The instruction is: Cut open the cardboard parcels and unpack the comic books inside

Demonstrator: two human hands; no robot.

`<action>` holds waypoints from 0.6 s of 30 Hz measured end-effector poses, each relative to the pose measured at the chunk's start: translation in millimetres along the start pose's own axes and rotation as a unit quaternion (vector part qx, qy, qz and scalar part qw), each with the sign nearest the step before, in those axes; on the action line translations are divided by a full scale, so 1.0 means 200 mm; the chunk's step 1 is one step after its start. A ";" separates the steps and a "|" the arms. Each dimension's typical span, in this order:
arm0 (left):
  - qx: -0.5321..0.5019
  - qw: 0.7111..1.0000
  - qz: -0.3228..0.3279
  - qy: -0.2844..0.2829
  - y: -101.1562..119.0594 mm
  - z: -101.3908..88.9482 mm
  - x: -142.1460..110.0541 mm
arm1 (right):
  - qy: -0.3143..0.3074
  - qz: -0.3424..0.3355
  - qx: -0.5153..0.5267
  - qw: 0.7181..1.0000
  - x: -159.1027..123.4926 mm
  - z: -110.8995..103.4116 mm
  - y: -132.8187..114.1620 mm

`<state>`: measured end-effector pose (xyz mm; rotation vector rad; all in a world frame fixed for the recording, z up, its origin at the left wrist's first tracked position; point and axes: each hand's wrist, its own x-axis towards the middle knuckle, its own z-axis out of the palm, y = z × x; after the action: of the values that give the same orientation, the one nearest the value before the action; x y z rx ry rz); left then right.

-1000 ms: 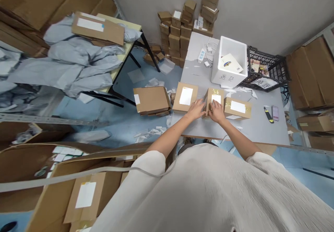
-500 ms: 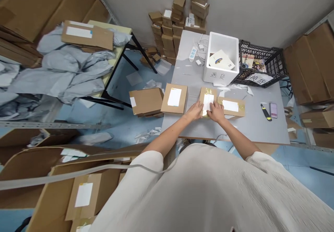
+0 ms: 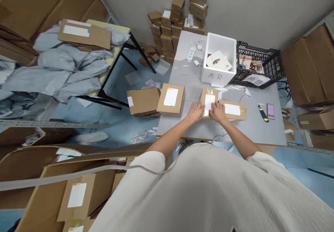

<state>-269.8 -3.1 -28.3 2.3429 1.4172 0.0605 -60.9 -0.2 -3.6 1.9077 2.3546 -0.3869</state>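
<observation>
Touching the taped carton (image 3: 205,94) with both hands, you have it near the front edge of the desk (image 3: 250,131), between two other labelled cartons. Left hand (image 3: 196,112): fingers spread at the carton's left side. Right hand (image 3: 217,112): fingers spread and bent, tips at the right part of its white label (image 3: 209,101). Both moderately wide, the carton between them.

Left carton (image 3: 170,99) sits well apart from it, label up. Right carton (image 3: 233,109) lies just beside it, partly behind your right hand, with yellowish tape at its end. Farther right: black-and-yellow cutter (image 3: 263,113), then phone (image 3: 270,111) right next to it.

Back of desk: white foam box (image 3: 219,77) with a book (image 3: 219,61) inside; black crate (image 3: 257,73) to its right, books in it too. Power strip (image 3: 191,54) and cables left of the foam box. Paper scraps lie in front of the foam box. Cardboard stack (image 3: 144,101) is off the desk's left side.
</observation>
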 end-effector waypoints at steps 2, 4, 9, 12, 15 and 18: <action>0.017 1.000 -0.002 0.005 -0.02 -0.02 -0.03 | -0.001 -0.006 -0.003 1.000 0.00 0.00 -0.02; 0.014 1.000 -0.007 0.008 -0.04 -0.03 -0.07 | 0.002 -0.013 -0.001 1.000 0.01 0.01 -0.05; 0.006 0.999 -0.035 -0.005 -0.09 -0.04 -0.14 | 0.038 -0.049 0.045 0.997 0.04 0.03 -0.14; -0.021 0.997 -0.068 -0.039 -0.15 -0.06 -0.17 | 0.060 -0.071 0.084 0.992 0.07 0.03 -0.21; -0.054 0.992 -0.095 -0.064 -0.23 -0.07 -0.22 | 0.066 -0.090 0.116 0.987 0.08 0.03 -0.27; -0.070 0.989 -0.126 -0.041 -0.32 -0.08 -0.26 | 0.060 -0.097 0.125 0.986 0.07 0.03 -0.34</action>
<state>-353.3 -17.3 -27.6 2.0156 1.6014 -0.0085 -131.1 -1.2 -3.7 1.8514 2.6955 -0.6285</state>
